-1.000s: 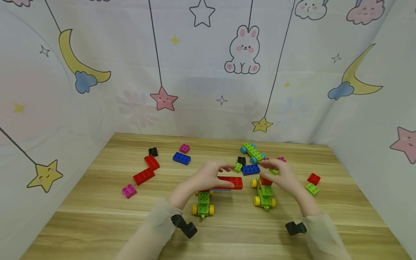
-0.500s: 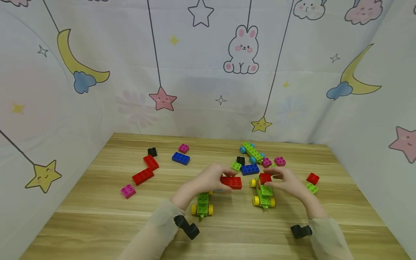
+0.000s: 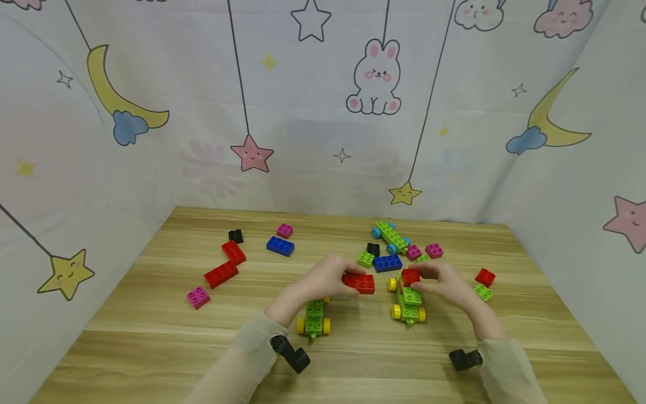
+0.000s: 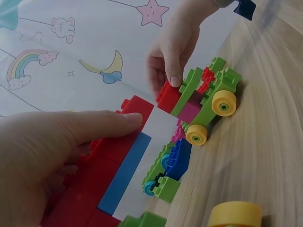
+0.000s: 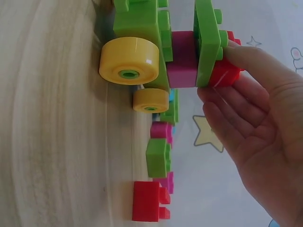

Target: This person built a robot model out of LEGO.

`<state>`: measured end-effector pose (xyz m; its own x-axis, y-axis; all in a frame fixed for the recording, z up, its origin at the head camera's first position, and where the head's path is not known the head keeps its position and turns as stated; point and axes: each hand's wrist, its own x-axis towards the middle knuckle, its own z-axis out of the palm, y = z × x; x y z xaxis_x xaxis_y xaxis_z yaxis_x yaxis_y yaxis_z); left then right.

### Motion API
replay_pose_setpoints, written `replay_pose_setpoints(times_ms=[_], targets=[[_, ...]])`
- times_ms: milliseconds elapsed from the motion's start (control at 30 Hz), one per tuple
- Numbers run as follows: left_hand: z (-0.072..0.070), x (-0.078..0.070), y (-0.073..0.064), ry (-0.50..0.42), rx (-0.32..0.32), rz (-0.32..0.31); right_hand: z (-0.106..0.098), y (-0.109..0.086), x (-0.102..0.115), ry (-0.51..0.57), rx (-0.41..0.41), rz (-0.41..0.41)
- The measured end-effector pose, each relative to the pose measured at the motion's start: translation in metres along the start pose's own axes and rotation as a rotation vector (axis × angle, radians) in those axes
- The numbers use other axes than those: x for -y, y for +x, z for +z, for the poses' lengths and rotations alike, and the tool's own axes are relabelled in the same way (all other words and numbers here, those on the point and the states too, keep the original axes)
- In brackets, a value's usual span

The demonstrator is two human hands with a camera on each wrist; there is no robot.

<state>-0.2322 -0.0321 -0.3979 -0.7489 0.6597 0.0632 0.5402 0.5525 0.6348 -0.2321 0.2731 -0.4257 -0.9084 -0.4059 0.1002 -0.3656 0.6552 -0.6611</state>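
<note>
My left hand (image 3: 327, 278) pinches the end of a long red brick (image 3: 364, 284), thumb on the near side. In the left wrist view, a blue brick (image 4: 125, 172) sits under that red brick, and more red bricks join it. Below is a green car base with yellow wheels (image 3: 314, 321), partly covered by the hand. My right hand (image 3: 446, 281) pinches a small red brick (image 3: 410, 276) on top of a second green car (image 3: 410, 311). From the right wrist, a flat green piece (image 5: 207, 42) and a pink brick (image 5: 183, 59) show beneath that red brick.
Behind the hands lie a green base with blue wheels (image 3: 391, 237), a blue brick (image 3: 388, 264) and small pink, green and black bricks. Red bricks (image 3: 221, 274), a pink brick (image 3: 198, 297) and a blue brick (image 3: 280, 246) lie left. Another red brick (image 3: 485, 276) is right.
Both hands hovered with spread fingers a second ago. The left fingers have come onto the long red brick, and the right fingers have come onto the small red brick on the right car.
</note>
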Motion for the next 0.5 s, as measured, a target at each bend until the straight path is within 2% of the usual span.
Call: replay_pose_setpoints(times_ms=[200,500], targets=[[-0.001,-0.001,-0.001,-0.004,-0.013,-0.008,0.011,0.003,0.004,0.03,-0.005,0.033],[-0.002,-0.001,-0.002,-0.002,-0.035,0.0,0.033,0.01,0.022,0.054,0.005,-0.001]])
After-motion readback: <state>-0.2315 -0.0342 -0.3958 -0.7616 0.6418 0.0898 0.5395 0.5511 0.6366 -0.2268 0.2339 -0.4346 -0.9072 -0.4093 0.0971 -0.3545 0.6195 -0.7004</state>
